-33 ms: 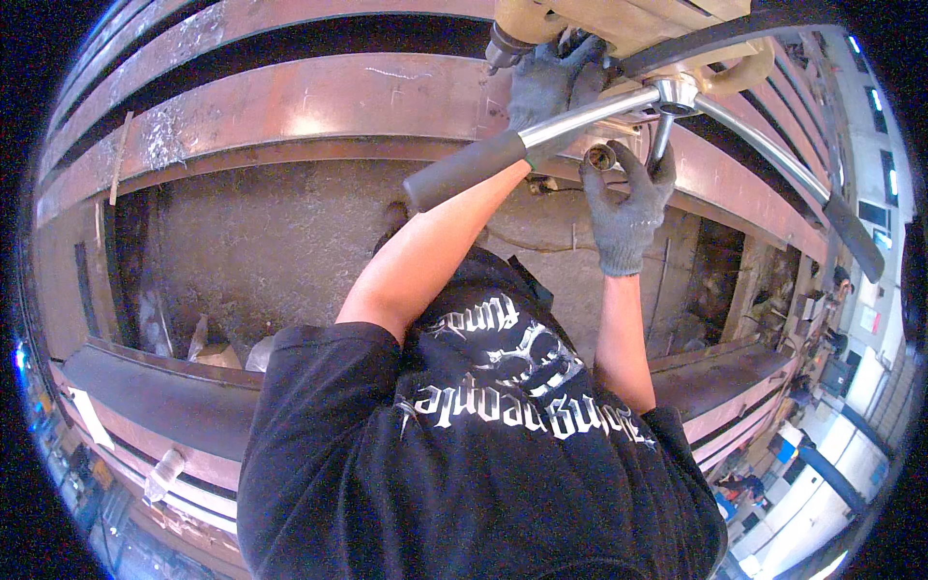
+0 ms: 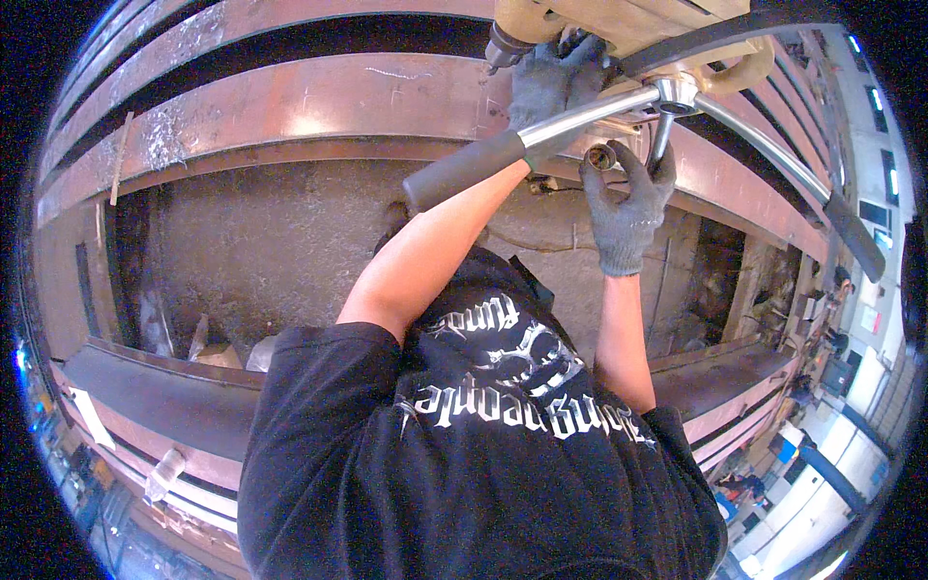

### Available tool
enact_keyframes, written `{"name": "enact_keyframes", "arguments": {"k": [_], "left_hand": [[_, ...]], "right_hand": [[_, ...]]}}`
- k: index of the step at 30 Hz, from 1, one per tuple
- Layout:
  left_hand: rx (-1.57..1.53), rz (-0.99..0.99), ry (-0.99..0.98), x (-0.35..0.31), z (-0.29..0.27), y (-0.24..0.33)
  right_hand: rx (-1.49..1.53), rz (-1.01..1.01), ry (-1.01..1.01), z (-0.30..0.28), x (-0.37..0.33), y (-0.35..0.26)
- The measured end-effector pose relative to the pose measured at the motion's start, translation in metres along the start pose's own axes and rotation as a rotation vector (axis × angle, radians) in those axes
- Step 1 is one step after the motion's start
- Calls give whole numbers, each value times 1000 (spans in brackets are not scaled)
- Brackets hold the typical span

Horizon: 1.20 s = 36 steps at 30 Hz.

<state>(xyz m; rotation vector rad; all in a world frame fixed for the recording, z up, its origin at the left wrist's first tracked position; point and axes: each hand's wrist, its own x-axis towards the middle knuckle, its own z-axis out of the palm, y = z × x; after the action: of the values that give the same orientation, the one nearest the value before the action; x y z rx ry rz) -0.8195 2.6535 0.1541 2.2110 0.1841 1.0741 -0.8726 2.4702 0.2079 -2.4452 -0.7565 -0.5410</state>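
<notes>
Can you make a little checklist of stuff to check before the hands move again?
1. Left hand in grey knit glove rests on the tan metal drill body: ok.
2. Right hand, gloved, fingertips at the small round metal bit: ok.
3. Bit seated firmly: cannot tell.
4. Chrome feed handle with black grip clear of both hands: not ok, it crosses the left wrist.
5. Rusty steel beam under the drill, shavings on it: ok.

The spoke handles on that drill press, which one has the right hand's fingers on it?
The short bare chrome spoke pointing down from the hub; the right hand touches it. The other two are longer, with black grips.
</notes>
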Motion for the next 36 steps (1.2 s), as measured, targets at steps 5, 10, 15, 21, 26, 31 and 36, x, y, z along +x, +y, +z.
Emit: {"name": "enact_keyframes", "arguments": {"k": [5, 10, 15, 21, 26, 31, 36], "left_hand": [[-126, -21, -4, 6, 0, 1], [1, 7, 14, 9, -2, 9], [15, -32, -39, -11, 10, -11], [21, -184, -178, -47, 30, -39], [-177, -512, -278, -67, 39, -51], [-246, -323, -239, -85, -41, 11], [-205, -4, -422, -67, -97, 43]], "right_hand": [[20, 29, -18, 0, 4, -2], [38, 31, -20, 7, 10, 0], [24, 23, -17, 8, 8, 0], [46, 45, -36, 4, 11, -6], [13, -9, -23, 6, 11, 0], [62, -25, -13, 9, 9, 8], [87, -5, -22, 8, 6, 7]]}}
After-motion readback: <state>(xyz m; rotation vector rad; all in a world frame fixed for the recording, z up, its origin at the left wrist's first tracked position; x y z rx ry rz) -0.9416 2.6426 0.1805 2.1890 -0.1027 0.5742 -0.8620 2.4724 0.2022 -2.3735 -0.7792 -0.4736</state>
